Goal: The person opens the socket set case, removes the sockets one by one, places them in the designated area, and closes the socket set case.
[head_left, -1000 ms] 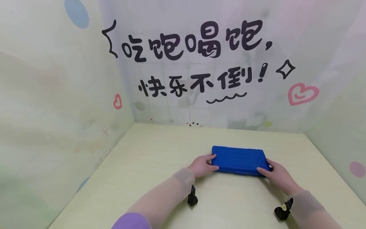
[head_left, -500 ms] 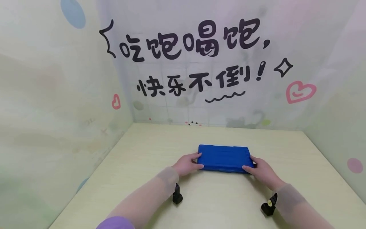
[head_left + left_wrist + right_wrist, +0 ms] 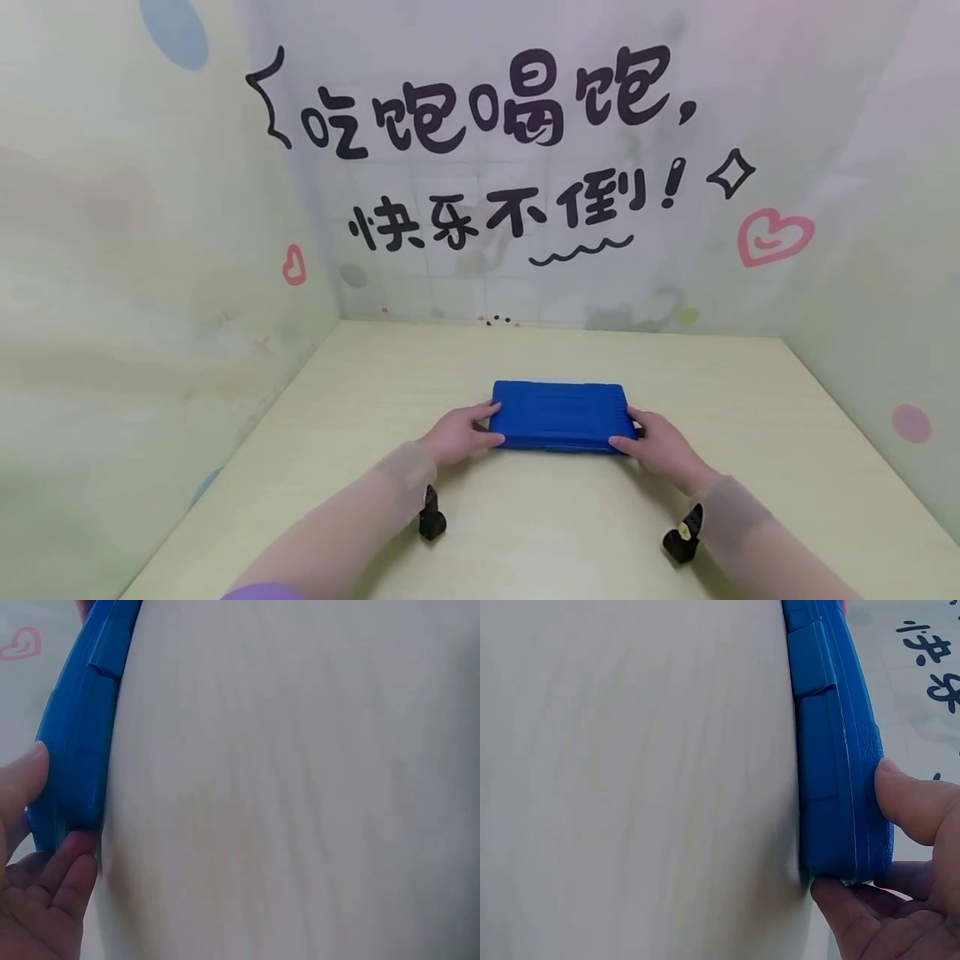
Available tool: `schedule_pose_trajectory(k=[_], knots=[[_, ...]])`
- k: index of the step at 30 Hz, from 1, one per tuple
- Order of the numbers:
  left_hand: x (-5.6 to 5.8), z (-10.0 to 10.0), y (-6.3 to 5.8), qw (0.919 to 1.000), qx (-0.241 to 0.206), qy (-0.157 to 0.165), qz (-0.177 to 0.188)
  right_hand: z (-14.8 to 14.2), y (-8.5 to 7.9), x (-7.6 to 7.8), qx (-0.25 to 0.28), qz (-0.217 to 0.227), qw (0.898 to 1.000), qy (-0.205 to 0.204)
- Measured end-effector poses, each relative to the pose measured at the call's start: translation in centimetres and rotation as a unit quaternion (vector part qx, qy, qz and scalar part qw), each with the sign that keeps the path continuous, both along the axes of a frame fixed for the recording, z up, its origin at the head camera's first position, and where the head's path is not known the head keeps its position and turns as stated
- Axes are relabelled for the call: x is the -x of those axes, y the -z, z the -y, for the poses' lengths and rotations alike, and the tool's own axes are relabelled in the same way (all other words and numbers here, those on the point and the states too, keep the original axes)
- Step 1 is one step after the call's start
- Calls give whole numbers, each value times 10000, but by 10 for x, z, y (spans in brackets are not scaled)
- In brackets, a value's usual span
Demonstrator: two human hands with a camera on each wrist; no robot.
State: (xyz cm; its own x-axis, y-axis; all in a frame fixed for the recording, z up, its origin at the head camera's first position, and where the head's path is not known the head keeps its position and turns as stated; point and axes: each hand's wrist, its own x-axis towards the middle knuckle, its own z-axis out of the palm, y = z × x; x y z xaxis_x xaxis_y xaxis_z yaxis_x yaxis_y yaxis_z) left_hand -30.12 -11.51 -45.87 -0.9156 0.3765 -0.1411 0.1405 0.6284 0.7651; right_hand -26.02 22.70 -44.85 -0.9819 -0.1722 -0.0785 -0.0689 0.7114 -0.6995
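A flat blue plastic case (image 3: pixel 558 417) lies level at the middle of the table, its long side facing me. My left hand (image 3: pixel 457 434) grips its left end, with the thumb (image 3: pixel 30 776) on the upper face and fingertips at the end wall. At the opposite end my right hand (image 3: pixel 663 446) holds it the same way, thumb (image 3: pixel 911 799) on top and fingers low against the end. Latches (image 3: pixel 812 658) show along the case's near side in the wrist views. The lid is down, hiding whatever is inside.
The pale wood-grain table (image 3: pixel 525 525) runs back to a printed wall (image 3: pixel 450 283) with large black lettering. Side walls (image 3: pixel 150 292) border it left and right. Small black cameras (image 3: pixel 432 517) hang below both wrists.
Both hands have carried or slid the blue case leftward across the table, from right of centre to the middle. Their grip on its ends stays the same. The head view has shifted slightly.
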Motion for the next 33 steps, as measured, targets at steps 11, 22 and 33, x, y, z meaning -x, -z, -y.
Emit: schedule_pose_trajectory(k=[11, 22, 33], knots=[[-2, 5, -5, 9999, 70, -55, -81, 2, -3, 10, 141, -98, 9998, 106], [-13, -1, 2, 9998, 56, -157, -75, -1, 8, 1, 378, -112, 9986, 345], [-12, -4, -6, 9973, 408, 120, -605, 0, 4, -10, 143, -192, 9983, 522]])
